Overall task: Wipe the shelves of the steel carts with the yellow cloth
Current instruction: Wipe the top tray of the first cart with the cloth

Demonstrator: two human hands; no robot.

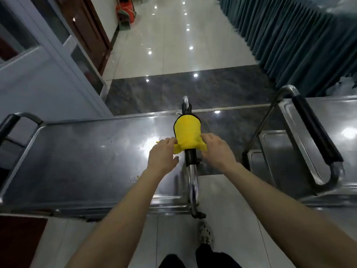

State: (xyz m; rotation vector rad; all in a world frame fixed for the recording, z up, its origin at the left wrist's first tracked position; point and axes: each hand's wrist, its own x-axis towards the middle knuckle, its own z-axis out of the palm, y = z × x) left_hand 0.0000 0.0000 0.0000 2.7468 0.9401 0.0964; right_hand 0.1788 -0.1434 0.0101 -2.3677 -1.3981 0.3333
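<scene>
The yellow cloth (187,135) is draped over the black-padded handle (190,158) at the right end of the left steel cart (87,161). My left hand (163,155) pinches the cloth's lower left corner. My right hand (216,149) grips its lower right corner. Both hands are above the cart's top shelf, whose surface shows a few small yellow crumbs. A second steel cart (318,151) stands to the right, its own black-padded handle facing the gap between the two.
A dark teal pleated curtain (299,35) hangs at the back right. White and brown doors (58,55) line the left wall. Glossy tiled floor (173,35) stretches ahead. My shoe (206,233) stands on the floor below the cart handle.
</scene>
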